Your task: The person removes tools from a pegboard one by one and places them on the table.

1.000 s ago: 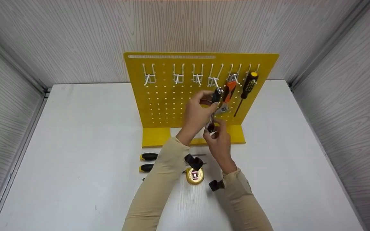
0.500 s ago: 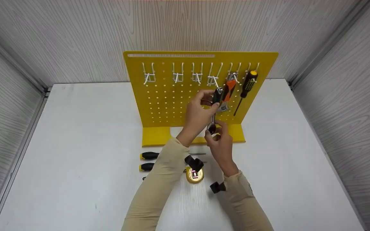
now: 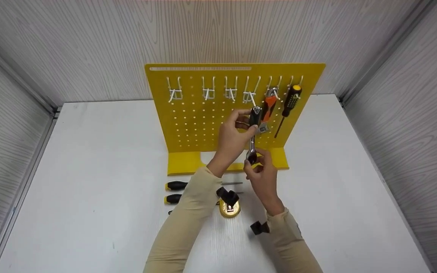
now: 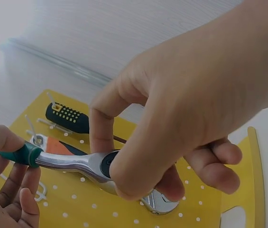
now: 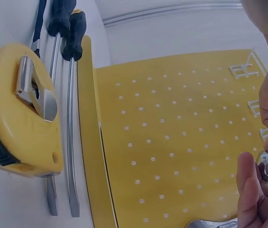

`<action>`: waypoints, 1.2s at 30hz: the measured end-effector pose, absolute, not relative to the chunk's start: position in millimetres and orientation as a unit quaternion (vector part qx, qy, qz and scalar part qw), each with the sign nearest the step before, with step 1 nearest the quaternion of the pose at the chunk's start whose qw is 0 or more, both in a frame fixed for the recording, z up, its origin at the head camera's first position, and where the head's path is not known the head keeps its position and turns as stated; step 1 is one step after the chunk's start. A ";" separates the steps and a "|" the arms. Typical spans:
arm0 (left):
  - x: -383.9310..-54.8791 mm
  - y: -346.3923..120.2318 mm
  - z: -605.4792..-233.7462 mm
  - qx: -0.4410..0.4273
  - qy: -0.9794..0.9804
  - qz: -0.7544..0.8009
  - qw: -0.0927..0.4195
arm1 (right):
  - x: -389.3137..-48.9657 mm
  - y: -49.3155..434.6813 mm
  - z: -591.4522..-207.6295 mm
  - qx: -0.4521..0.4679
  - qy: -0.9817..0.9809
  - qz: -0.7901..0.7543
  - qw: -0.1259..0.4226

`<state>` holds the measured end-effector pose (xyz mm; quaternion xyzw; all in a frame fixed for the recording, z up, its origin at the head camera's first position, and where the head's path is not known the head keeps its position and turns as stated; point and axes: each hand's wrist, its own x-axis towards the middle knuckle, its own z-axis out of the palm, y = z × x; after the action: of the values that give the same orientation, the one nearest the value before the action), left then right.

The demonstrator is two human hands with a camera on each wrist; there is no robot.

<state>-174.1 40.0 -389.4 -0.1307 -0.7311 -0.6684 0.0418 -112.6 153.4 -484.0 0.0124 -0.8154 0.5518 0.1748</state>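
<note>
My left hand grips the dark green handle of a ratchet wrench in front of a yellow pegboard. Lower down, my right hand pinches its round chrome head, whose square drive faces out in the right wrist view. The ratchet hangs roughly upright, its handle end overlapping the tip of a white hook in the head view. Just right of it hangs an orange-handled adjustable wrench, and beyond that a black-and-yellow screwdriver. The left wrist view shows the green handle between thumb and fingers.
Several bare white hooks line the board's left part. On the white table before the board's base lie two screwdrivers and a yellow tape measure, partly under my left forearm. A dark strap lies beside them.
The ratchet's handle end has dropped slightly away from the hook. Its head and my right hand have moved a little down and right; both hands keep their grip.
</note>
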 end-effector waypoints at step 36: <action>-169.1 41.7 -384.3 -0.134 -0.718 -0.682 0.022 | -88.3 162.8 -469.3 0.035 -0.776 0.600 0.192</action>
<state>-169.1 41.7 -384.3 -0.1341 -0.7184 -0.6822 0.0220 -88.3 162.8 -469.3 0.0351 -0.7761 0.5998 0.1915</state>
